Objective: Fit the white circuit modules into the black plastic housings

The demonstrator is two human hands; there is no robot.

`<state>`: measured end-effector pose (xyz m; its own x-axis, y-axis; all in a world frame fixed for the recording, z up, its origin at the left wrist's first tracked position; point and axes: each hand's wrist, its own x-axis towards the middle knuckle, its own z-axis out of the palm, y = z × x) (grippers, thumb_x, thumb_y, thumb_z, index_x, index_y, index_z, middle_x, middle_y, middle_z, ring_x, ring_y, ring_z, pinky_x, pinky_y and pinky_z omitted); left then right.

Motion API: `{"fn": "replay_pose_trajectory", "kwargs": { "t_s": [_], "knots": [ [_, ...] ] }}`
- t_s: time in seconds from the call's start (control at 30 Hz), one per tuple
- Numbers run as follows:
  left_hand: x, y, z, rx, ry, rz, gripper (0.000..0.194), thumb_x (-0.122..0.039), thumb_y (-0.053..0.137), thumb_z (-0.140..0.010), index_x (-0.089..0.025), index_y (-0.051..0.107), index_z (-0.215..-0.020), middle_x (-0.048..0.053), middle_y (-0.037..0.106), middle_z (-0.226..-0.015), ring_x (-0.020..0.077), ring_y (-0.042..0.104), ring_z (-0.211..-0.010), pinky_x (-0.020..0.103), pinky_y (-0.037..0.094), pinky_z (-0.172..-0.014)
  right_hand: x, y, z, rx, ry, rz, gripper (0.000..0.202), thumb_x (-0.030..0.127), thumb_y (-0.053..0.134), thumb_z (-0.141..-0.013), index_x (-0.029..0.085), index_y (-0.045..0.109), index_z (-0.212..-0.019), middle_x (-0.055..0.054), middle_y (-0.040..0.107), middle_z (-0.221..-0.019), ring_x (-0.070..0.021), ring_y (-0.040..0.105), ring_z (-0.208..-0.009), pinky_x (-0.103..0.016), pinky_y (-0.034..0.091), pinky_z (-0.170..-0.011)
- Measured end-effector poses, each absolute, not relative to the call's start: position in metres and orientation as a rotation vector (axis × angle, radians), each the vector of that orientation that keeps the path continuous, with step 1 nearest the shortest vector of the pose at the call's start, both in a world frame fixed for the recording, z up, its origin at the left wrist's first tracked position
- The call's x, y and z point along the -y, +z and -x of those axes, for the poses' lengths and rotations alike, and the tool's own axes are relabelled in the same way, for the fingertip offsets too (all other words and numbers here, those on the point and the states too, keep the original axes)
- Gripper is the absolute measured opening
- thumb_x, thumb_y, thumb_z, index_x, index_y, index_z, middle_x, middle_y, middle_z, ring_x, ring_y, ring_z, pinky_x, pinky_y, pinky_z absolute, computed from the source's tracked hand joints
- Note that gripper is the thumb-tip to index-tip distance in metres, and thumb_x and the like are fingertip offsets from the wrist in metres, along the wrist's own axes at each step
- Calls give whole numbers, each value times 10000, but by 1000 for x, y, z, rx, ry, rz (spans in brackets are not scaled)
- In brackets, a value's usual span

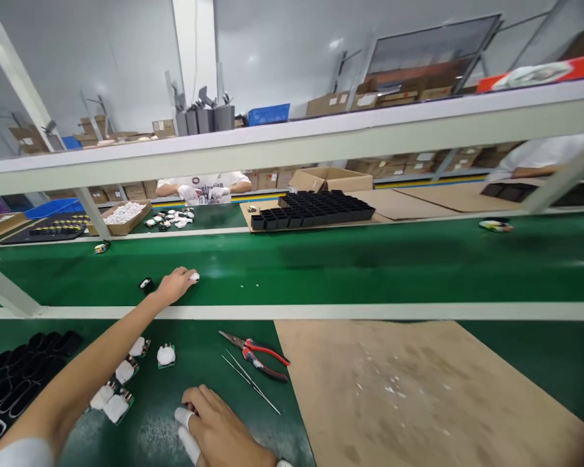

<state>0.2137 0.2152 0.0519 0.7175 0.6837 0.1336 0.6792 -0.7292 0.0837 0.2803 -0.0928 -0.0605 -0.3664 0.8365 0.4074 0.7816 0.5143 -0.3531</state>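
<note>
My left hand point(176, 285) reaches out over the green belt, its fingers closed on a small white-topped part point(194, 277). Beside that wrist lies a black housing with a white piece in it point(146, 285). My right hand point(219, 421) rests low over the near bench, fingers loosely bent and apart, with white finger cots on two of them; nothing shows in it. Beyond it are tweezers point(251, 383) and red-handled pliers point(260, 357). A small green circuit board with a white round top point(166, 355) lies alone, and several similar boards point(117, 407) sit under my left forearm.
Black oval housings point(24, 373) stand at the near left. Worn cardboard point(394, 389) covers the near right bench. A pale rail point(321, 312) edges the belt. Across it are black trays point(316, 209), a carton of white pieces point(124, 214) and a co-worker's gloved hands point(202, 193). A shelf beam point(292, 146) crosses above.
</note>
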Motion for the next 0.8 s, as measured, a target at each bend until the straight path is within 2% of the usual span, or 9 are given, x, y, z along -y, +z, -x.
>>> {"fn": "replay_pose_trajectory", "kwargs": {
  "t_s": [0.17, 0.33, 0.43, 0.5, 0.57, 0.7, 0.8],
  "knots": [
    [-172, 68, -168, -843, 282, -2890, 400, -398, 452, -1113, -270, 571, -1473, 110, 651, -1367, 276, 628, -1258, 384, 568, -1009, 99, -30, -280, 2227, 216, 1353, 178, 178, 681, -852, 182, 666, -1029, -83, 615, -1199, -239, 558, -1015, -355, 554, -922],
    [-117, 56, -142, -490, 205, -2876, 323, -432, 651, -1034, -314, 702, -1331, 81, 726, -1278, 235, 660, -1210, 304, 595, -961, 102, -23, -276, 2178, 236, 1356, 210, 128, 619, -933, 179, 659, -1133, -105, 619, -1211, -236, 578, -1046, -372, 562, -957],
    [-108, 69, -125, -379, 286, -2832, 410, -451, 735, -976, -310, 695, -1359, 94, 719, -1335, 250, 656, -1236, 357, 580, -1032, 106, -20, -278, 2157, 231, 1288, 249, 116, 586, -970, 186, 641, -1202, -113, 621, -1223, -233, 611, -1080, -386, 576, -982],
    [-105, 92, -99, -453, 488, -2762, 475, -470, 688, -1004, -298, 631, -1443, 115, 671, -1422, 271, 638, -1264, 399, 595, -1010, 110, -19, -280, 2141, 215, 1250, 276, 105, 562, -981, 194, 631, -1233, -114, 628, -1223, -237, 632, -1100, -407, 586, -997],
    [-101, 119, -61, -680, 734, -2649, 487, -487, 622, -1036, -281, 595, -1476, 125, 647, -1446, 259, 673, -1182, 371, 631, -905, 112, -18, -281, 2125, 177, 1228, 314, 98, 529, -994, 197, 613, -1280, -120, 638, -1229, -247, 650, -1107, -428, 602, -985],
    [-75, 150, 31, -1179, 1062, -2385, 516, -542, 629, -1007, -234, 613, -1420, 112, 712, -1283, 203, 719, -915, 316, 637, -773, 104, -18, -282, 2032, -8, 1255, 402, 137, 498, -1025, 209, 541, -1418, -155, 639, -1299, -272, 681, -1122, -460, 632, -941],
    [-47, 134, 85, -1460, 1114, -2315, 505, -558, 626, -1002, -207, 603, -1364, 77, 743, -1083, 183, 697, -800, 294, 615, -710, 81, -21, -285, 2023, -185, 1346, 410, 236, 502, -1039, 187, 529, -1444, -208, 607, -1370, -335, 675, -1169, -513, 634, -926]
  ]
}}
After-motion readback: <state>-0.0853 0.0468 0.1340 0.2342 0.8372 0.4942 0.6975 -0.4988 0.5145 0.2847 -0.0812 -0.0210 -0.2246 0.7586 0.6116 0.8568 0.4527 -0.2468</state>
